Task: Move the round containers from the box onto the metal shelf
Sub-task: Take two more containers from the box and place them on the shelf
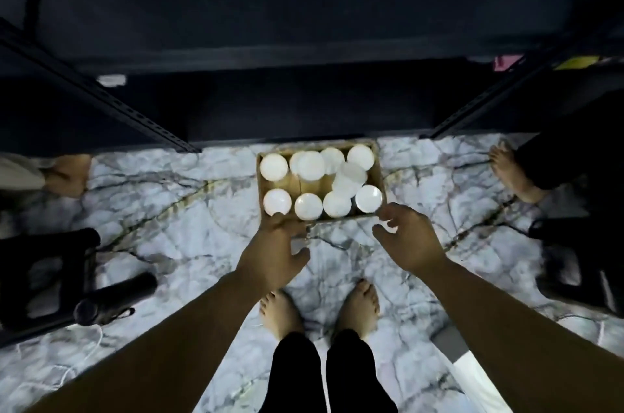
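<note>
A cardboard box (377,172) lies on the marble floor just in front of the dark metal shelf (304,61). Several round containers with white lids (274,167) stand in it in two rows, and some lie stacked askew at the right. My left hand (273,250) reaches down to the box's near left edge, fingertips by a white-lidded container (277,202). My right hand (408,237) hovers at the near right corner, fingers loosely spread close to another container (368,198). Neither hand holds anything.
My bare feet (320,311) stand right behind the box. Other people's feet show at far left (67,174) and far right (513,172). Black stools (44,277) and a dark cylinder (114,297) sit at left, another dark object (580,264) at right.
</note>
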Motion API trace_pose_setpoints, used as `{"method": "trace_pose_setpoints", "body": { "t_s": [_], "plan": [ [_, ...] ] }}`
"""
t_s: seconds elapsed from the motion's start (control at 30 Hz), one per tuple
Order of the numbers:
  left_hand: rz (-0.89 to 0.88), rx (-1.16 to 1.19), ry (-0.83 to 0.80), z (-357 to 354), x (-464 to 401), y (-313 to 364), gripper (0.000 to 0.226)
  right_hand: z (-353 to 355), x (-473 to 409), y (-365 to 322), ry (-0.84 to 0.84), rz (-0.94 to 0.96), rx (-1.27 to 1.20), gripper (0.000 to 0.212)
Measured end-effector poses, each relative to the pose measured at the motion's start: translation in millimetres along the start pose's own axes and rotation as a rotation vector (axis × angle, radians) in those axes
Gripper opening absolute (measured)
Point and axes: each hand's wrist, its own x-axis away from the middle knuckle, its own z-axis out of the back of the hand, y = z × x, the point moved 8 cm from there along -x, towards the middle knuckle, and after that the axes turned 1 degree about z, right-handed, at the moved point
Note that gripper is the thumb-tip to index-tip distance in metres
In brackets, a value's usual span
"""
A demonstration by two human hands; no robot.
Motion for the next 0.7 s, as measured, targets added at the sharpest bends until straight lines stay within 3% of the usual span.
{"method": "trace_pose_setpoints", "body": {
  "t_s": [0.13,0.33,0.53,0.7],
  "plan": [
    [0.026,-0.055,-0.081,-70,-30,-49,0.044,-70,-33,46,-0.069,-0.038,0.038,0.030],
    [0.039,-0.151,-0.065,-137,-79,-101,0.063,-135,-85,107,-0.106,-0.082,0.083,0.034],
    [0.042,-0.226,0.053,-149,-140,-125,0.062,-145,-161,126,0.035,-0.017,0.146,0.042],
    [-0.057,-0.358,0.150,-143,-204,-130,0.072,-140,-222,122,0.172,0.028,0.126,0.056]
  ]
}}
